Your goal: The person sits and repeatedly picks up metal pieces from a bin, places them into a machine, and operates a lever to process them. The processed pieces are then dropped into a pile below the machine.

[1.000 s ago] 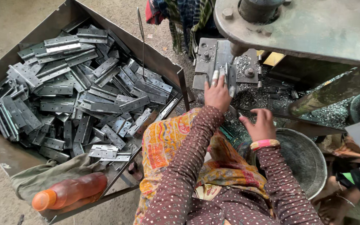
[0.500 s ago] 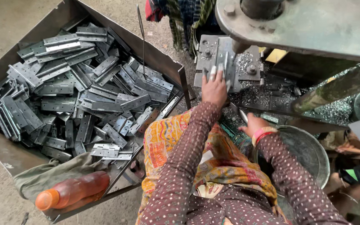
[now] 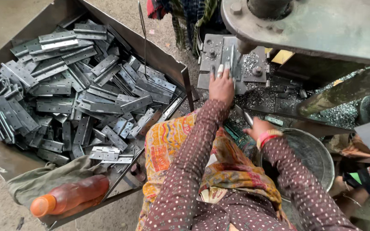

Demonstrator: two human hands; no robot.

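Grey steel die block: flat metal fixture [image 3: 219,60] with bolts and holes, sits under the heavy press head [image 3: 313,25], top centre of view.
Left hand [image 3: 221,85]: stretched forward, palm down on the die block; fingers [image 3: 220,70] extended and close together, pressing a narrow grey metal strip [image 3: 232,55] against the block. Sleeve is maroon with pale dots.
Right hand [image 3: 260,128]: pulled back near the lap, just above the rim of the round grey metal basin [image 3: 317,154]; fingers closed around a thin shiny metal piece [image 3: 248,119] that sticks up out of the fist. Red and yellow bangles at the wrist.
Swarf: bright metal chips [image 3: 275,96] scattered across the press bed between the die block and the basin.
Bin, left: large open sheet-metal tray [image 3: 159,55] heaped with grey flat hinge plates [image 3: 73,90], lying at all angles.
Tray corner, bottom left: orange plastic bottle [image 3: 71,196] lying on its side on a drab green cloth [image 3: 31,184].
Lap: patterned orange and yellow fabric [image 3: 180,149] between tray and basin.
Far right: another person's arm [image 3: 365,179] with a green and red cuff, at frame edge.
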